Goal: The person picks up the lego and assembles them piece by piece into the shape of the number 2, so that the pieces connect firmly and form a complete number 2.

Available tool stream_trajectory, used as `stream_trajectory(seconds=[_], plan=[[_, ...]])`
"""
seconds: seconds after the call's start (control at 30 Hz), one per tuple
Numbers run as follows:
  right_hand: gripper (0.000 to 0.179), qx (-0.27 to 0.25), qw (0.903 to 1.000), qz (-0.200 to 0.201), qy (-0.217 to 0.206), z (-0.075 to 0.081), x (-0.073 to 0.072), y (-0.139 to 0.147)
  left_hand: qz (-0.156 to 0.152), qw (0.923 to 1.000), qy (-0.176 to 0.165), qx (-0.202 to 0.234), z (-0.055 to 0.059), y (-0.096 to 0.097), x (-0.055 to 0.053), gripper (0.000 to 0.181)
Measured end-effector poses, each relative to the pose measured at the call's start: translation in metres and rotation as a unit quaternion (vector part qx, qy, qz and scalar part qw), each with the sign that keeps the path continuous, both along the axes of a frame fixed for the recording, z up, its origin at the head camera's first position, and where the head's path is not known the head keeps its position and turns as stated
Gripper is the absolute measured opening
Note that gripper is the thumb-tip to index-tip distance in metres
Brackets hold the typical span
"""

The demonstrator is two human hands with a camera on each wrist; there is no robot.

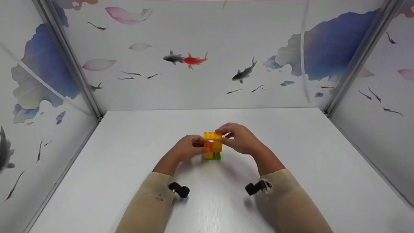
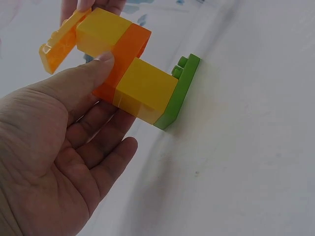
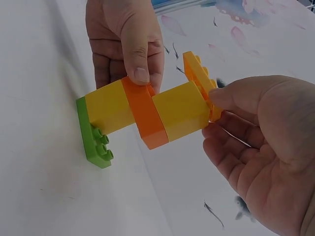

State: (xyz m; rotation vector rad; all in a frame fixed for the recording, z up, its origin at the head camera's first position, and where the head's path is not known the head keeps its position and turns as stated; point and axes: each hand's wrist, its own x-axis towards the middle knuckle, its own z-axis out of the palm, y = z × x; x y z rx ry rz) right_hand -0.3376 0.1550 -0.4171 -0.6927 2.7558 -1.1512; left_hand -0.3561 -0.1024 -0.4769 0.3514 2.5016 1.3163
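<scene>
A small stack of toy building bricks stands on the table. At its foot is a thin green plate brick (image 3: 91, 135) with some bare studs. A yellow brick (image 2: 145, 91) sits on it, followed by an orange brick (image 3: 146, 118) and a second yellow brick (image 3: 181, 112). Topmost is a flat yellow-orange plate brick (image 1: 212, 135) that overhangs to one side; whether it is fully seated I cannot tell. My left hand (image 1: 187, 148) grips the orange brick, thumb in front. My right hand (image 1: 242, 139) pinches the top plate brick at its right end.
The white table (image 1: 129, 142) surrounds the stack. A white back wall (image 1: 194, 90) printed with fish and petals rises behind it, with similar side walls. Black wrist mounts (image 1: 179, 190) stick out from both beige sleeves (image 1: 145, 200).
</scene>
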Motion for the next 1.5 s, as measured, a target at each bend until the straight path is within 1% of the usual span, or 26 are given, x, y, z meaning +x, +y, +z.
stream_trajectory(seconds=[0.23, 0.43, 0.8, 1.0, 1.23, 1.5], plan=[[0.028, 0.007, 1.0000, -0.006, -0.002, 0.0011, 0.0001, 0.0000, 0.004, 1.0000, -0.004, 0.004, 0.0008, 0.0003, 0.0007, 0.034], [0.027, 0.009, 0.9999, -0.005, 0.010, 0.0008, 0.0005, -0.0010, 0.000, 1.0000, 0.003, 0.006, 0.0005, -0.0005, 0.0009, 0.035], [0.026, 0.010, 0.9995, -0.020, 0.021, -0.0025, 0.0011, -0.0043, -0.003, 0.9998, 0.009, 0.018, -0.0009, -0.0007, 0.0018, 0.034], [0.024, 0.009, 0.9994, -0.031, 0.013, -0.0028, 0.0013, -0.0060, -0.002, 0.9999, 0.009, 0.013, -0.0001, -0.0004, 0.0019, 0.035], [0.024, 0.012, 0.9985, -0.051, -0.016, -0.0027, 0.0011, -0.0069, 0.000, 0.9999, 0.010, 0.002, 0.0013, 0.0001, 0.0025, 0.035], [0.024, 0.012, 0.9986, -0.048, -0.016, -0.0031, 0.0005, -0.0068, 0.004, 1.0000, 0.002, 0.001, 0.0017, 0.0000, 0.0018, 0.036]])
